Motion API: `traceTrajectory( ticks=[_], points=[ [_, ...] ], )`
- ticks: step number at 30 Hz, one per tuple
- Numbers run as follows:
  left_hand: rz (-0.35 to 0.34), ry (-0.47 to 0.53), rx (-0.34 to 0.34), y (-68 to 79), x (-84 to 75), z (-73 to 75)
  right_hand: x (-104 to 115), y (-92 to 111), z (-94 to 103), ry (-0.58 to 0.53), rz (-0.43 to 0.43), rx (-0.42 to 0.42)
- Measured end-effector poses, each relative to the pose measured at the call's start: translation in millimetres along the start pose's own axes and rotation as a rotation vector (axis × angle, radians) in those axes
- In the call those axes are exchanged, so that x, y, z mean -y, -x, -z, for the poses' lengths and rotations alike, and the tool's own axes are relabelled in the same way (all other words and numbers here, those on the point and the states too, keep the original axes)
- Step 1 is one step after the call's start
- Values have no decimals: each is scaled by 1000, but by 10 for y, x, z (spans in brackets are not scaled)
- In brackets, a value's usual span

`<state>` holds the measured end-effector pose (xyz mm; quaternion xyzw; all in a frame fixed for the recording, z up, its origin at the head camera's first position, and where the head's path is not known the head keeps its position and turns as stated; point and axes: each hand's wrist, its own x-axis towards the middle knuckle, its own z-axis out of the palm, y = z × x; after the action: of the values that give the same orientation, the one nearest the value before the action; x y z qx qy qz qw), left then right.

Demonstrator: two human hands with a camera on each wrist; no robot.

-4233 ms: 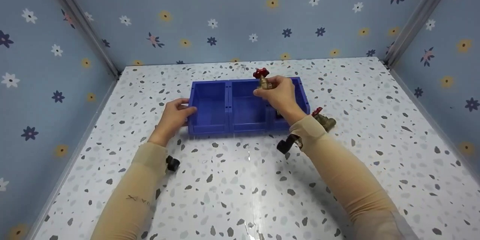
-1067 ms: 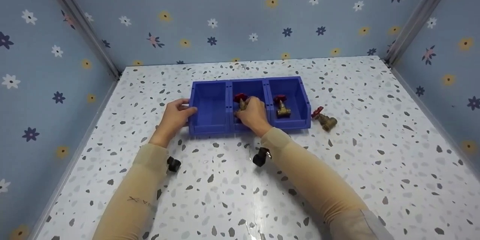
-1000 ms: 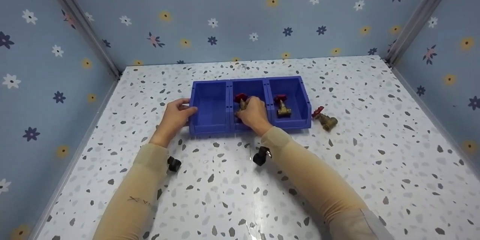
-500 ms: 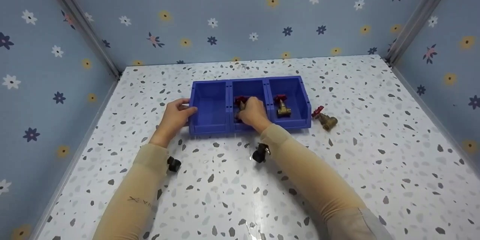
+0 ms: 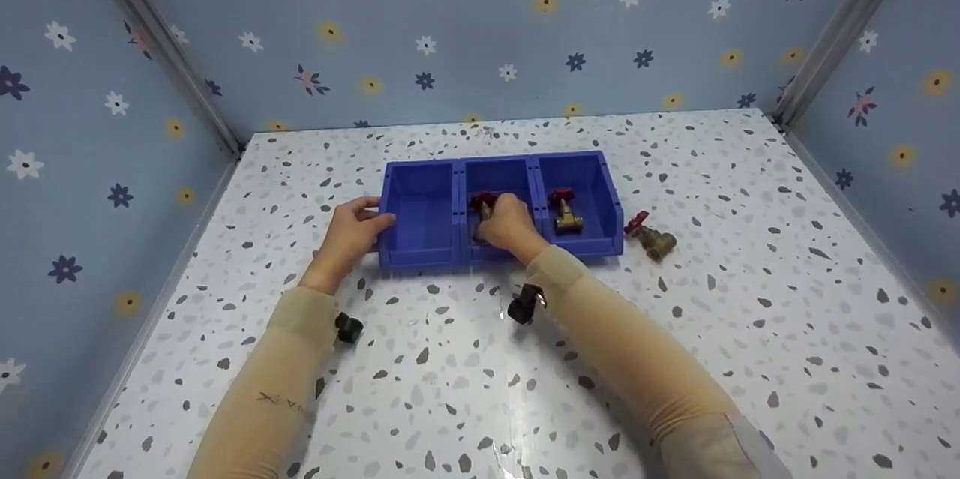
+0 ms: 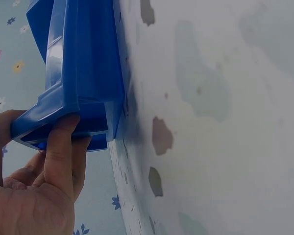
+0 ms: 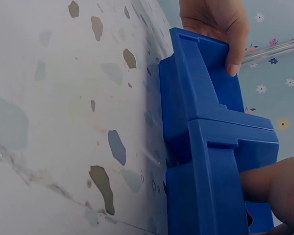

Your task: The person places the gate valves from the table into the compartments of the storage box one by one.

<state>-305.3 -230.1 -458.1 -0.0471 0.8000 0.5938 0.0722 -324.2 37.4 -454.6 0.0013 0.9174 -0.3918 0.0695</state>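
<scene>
Flower-patterned blue walls (image 5: 480, 29) enclose a speckled white tabletop (image 5: 420, 404), where the right hand (image 5: 511, 224) reaches into the middle compartment of a three-part blue bin (image 5: 420, 258), gripping a red-handled brass valve (image 5: 484, 211) it partly hides, while the left hand (image 5: 349, 228) pinches the bin's left wall. Held above the bin several seconds ago, that valve is now down inside. Past a divider, a second valve (image 5: 568, 221) sits in the right compartment, and a third valve (image 5: 657, 243) lies on the tabletop just beside the bin's right end.

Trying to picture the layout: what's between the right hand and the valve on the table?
The head view shows the rightmost blue bin, holding another valve.
</scene>
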Motion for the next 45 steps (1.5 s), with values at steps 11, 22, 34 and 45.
traceTrajectory(
  ticks=[11,22,34,45],
  points=[
    [8,-9,-15,-25,17,-23,26,152,90,-41,9,35],
    [18,-26,-18,-12,-20,-9,-16,330,219,-163,74,20],
    [-3,-18,-15,0,-8,-19,-36,399,445,-360,83,6],
    [26,-12,-9,4,-24,-14,-107,412,658,-432,118,0]
  ],
)
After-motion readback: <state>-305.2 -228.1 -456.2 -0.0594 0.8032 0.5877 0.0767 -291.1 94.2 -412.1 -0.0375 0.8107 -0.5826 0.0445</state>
